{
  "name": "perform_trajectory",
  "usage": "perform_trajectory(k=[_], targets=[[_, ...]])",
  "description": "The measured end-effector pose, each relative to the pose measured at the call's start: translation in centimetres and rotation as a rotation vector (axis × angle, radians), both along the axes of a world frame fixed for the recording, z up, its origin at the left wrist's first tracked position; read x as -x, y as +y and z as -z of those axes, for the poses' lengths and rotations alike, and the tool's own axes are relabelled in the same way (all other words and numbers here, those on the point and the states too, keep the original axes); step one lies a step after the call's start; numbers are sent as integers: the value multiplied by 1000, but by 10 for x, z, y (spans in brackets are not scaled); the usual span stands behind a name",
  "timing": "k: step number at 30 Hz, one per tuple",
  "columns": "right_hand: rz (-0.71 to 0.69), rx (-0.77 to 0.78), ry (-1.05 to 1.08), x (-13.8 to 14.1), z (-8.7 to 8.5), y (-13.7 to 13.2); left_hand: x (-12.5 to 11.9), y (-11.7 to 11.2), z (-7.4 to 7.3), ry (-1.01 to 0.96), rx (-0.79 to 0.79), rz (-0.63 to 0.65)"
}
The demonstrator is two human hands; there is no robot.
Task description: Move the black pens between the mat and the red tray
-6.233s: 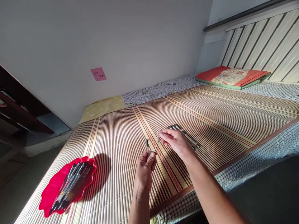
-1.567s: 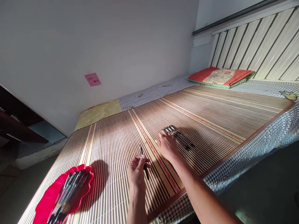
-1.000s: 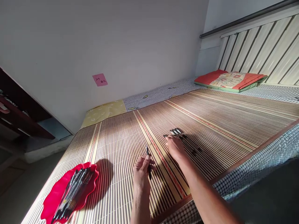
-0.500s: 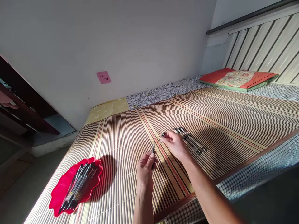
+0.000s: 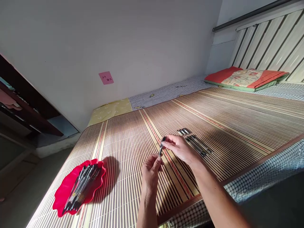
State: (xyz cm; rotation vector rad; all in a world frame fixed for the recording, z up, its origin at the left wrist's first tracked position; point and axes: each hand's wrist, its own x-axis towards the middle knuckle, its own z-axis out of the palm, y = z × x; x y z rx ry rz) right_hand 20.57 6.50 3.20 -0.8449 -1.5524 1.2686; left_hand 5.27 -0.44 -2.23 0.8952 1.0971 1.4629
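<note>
My left hand [image 5: 151, 166] grips a slim black pen [image 5: 160, 152] between thumb and fingers, its end pointing up and away. At that upper end, my right hand [image 5: 178, 147] pinches a dark pen cap [image 5: 163, 140]. Cap and pen meet there; how far the cap sits on is too small to tell. Beyond my right hand, several pens [image 5: 196, 145] lie side by side on the striped mat [image 5: 123, 142]. Short dark pieces that look like pen caps [image 5: 184, 130] form a row at their far end.
A red wavy-edged plate [image 5: 62, 188] holding a bundle of pens [image 5: 80, 188] stands at the left. A folded orange and floral cloth [image 5: 247, 78] lies at the far right by the slatted headboard [image 5: 273, 44]. A pink note [image 5: 106, 78] is on the wall.
My right hand has brought the cap down to the upper end of the pen; before, they were apart. My left hand has shifted slightly right. The view has moved a little.
</note>
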Motion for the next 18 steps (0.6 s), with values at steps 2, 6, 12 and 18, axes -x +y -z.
perform_trajectory(k=[2, 6, 12, 18], targets=[[-8, 7, -25, -1, 1, 1, -1, -1, -1, -11, -26, 18], [-36, 18, -49, 0, 7, 2, -5, -2, -2, -27, -77, 1], [-105, -9, -102, 8, 19, -1, -15, -8, 1, -151, -140, -112], [-114, 73, -103, 19, 28, -4, -17, -9, 3, -128, -103, -155]])
